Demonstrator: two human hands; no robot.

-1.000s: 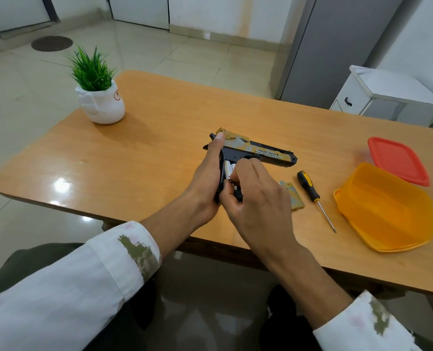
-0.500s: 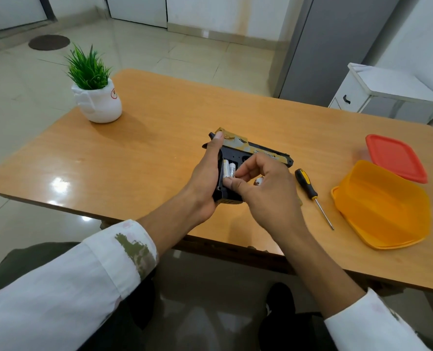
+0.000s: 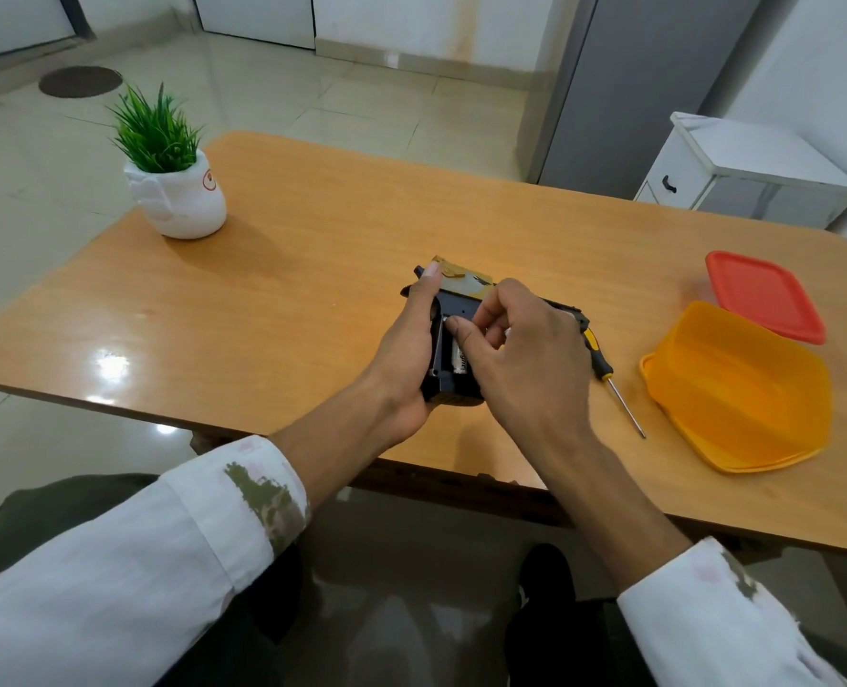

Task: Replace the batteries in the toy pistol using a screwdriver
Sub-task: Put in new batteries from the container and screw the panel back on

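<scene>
A person sits at a rounded wooden table (image 3: 312,270), both forearms in rolled white sleeves. The left hand (image 3: 406,349) has its grip closed around the handle of a black and tan plastic toy pistol (image 3: 461,302), thumb stretched up along its rear. The pistol is held over the table's near edge, handle toward the person.

In the pistol's open handle lies a silver cylindrical battery (image 3: 458,361). The right hand (image 3: 520,359) covers the pistol's right side, fingers curled, thumb tip at the battery's upper end. Whether this grip pinches anything cannot be told.

Just right of the pistol lies a screwdriver with a black and yellow handle (image 3: 602,361). Further right sit an orange plastic container (image 3: 738,384) and a red square lid (image 3: 763,295). Far left of the pistol stands a green plant in a white pot (image 3: 173,181).
</scene>
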